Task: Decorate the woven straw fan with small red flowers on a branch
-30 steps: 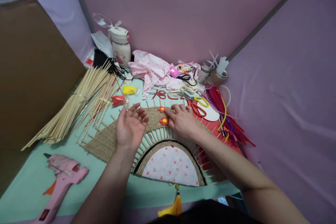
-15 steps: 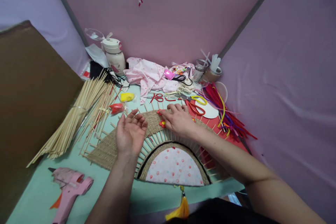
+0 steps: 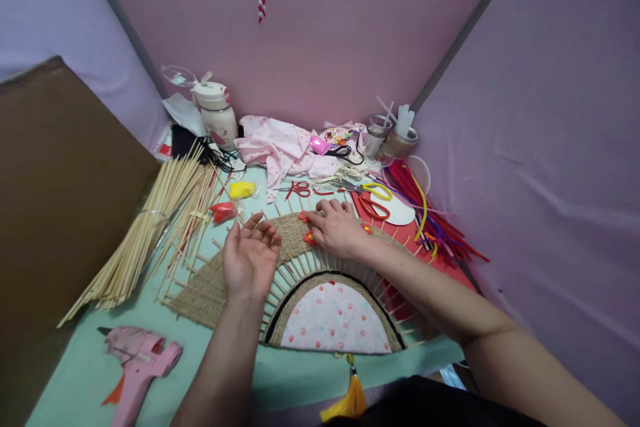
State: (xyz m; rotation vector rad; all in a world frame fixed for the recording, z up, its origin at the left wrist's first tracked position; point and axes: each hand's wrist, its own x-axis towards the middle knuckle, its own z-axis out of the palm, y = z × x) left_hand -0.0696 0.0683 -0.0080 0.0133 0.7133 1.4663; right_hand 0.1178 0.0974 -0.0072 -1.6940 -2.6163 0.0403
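Note:
A fan-shaped weaving of thin sticks and tan cord (image 3: 205, 293) lies on the table, with a half-round of dotted white fabric (image 3: 337, 320) edged in cord and black. My right hand (image 3: 337, 228) rests over its upper band. One fingertip presses on a small red clay piece (image 3: 303, 216), with the fingers apart. Just below the thumb is a red flower with a yellow centre (image 3: 309, 238); another red flower (image 3: 367, 229) sits to the right. My left hand (image 3: 253, 257) hovers palm up over the left part of the fan, fingers loosely curled, holding nothing.
A pink glue gun (image 3: 140, 360) lies at the front left, beside bundled sticks (image 3: 135, 247). Yellow clay (image 3: 243, 189), red clay (image 3: 223, 211), scissors (image 3: 375, 207), fabric (image 3: 275, 140) and a bottle (image 3: 220, 120) stand behind. Pipe cleaners (image 3: 430, 207) lie right; a yellow tassel (image 3: 350, 400) hangs in front.
The view has shifted slightly. Both hands keep almost the same pose, the right fingertip still on the red clay piece.

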